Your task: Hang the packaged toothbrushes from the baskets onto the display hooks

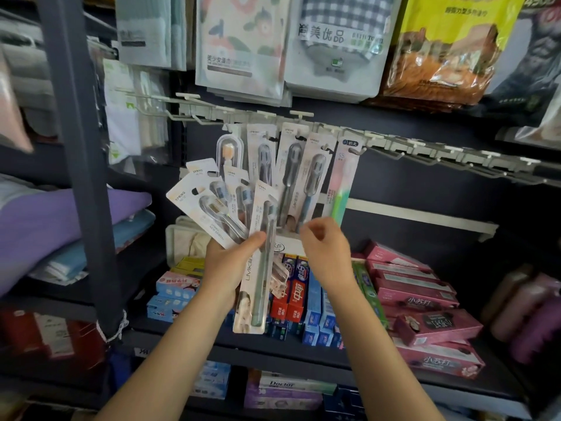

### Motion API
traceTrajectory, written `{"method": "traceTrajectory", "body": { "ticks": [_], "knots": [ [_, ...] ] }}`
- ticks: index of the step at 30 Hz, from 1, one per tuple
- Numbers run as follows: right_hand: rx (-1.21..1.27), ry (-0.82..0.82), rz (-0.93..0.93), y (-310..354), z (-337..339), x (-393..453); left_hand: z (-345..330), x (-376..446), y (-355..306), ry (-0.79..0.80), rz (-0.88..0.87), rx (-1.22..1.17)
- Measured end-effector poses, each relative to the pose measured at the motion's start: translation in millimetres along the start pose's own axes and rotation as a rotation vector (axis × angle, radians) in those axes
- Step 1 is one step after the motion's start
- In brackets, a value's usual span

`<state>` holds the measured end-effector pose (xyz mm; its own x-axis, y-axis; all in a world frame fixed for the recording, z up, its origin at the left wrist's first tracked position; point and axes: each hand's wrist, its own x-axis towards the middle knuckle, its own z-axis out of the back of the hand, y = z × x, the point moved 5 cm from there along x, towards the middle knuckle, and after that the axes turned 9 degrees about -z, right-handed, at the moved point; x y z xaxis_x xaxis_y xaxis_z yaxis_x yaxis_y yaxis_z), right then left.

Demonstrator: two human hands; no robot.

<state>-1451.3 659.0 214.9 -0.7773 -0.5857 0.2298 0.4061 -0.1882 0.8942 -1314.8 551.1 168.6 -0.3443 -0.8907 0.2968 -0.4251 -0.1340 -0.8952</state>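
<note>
We see the left hand (pixel 226 264) gripping a fan of packaged toothbrushes (pixel 230 214) by their lower ends, thumb laid across the front of the cards. The fan spreads upward and to the left, each card with a hang hole near its top. The frontmost one, a long green-handled toothbrush pack (pixel 258 268), stands nearly upright and reaches well below the hand, almost to the toothpaste boxes (pixel 291 296) on the shelf beneath.

The right hand (pixel 326 252) is raised just beside the fan, its fingers loosely curled toward the palm. We see nothing held in it, and it touches none of the hanging packs — its knuckles sit just under the bottom edge of the pink-and-green toothbrush pack (pixel 341 183).

Above both hands, a pale hook rail (pixel 394 144) runs across the dark back panel. Five packs already hang from neighbouring hooks near its middle: a clear capsule-shaped one (pixel 230 151) at the left, then three tall cards side by side (pixel 291 168), then the pink-and-green pack at the right. The hooks farther right along the rail are bare.

Pink boxes (pixel 425 314) are stacked to the right of the toothpaste, and bagged towels (pixel 243 47) hang overhead. Folded purple cloth (pixel 54 220) lies on the shelf unit to the left.
</note>
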Motion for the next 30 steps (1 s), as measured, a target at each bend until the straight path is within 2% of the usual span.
{"method": "traceTrajectory", "body": {
  "ticks": [3, 5, 11, 15, 21, 30],
  "knots": [
    [-0.097, 0.325, 0.068, 14.7, -21.9, -24.1, -1.2, -2.3, -5.6, 0.002, -0.029, -0.014],
    [-0.144, 0.367, 0.028, 15.3, -27.8, -30.6, -2.0, -4.4, -10.4, 0.002, -0.027, -0.035],
    [-0.101, 0.291, 0.017, 13.9, -25.9, -25.8, 0.1, -9.8, -14.9, 0.012, -0.017, -0.025],
    [0.057, 0.254, 0.045, 16.8, -25.1, -22.6, 1.9, -10.6, -17.6, 0.029, -0.01, -0.045],
    [0.248, 0.087, 0.006, 20.4, -12.6, -11.8, 6.5, -11.5, -28.6, 0.011, 0.005, -0.066],
    [0.156, -0.002, 0.102, 49.4, -2.4, 5.0, 4.8, -11.9, -21.1, 0.032, 0.055, -0.095]
  ]
}}
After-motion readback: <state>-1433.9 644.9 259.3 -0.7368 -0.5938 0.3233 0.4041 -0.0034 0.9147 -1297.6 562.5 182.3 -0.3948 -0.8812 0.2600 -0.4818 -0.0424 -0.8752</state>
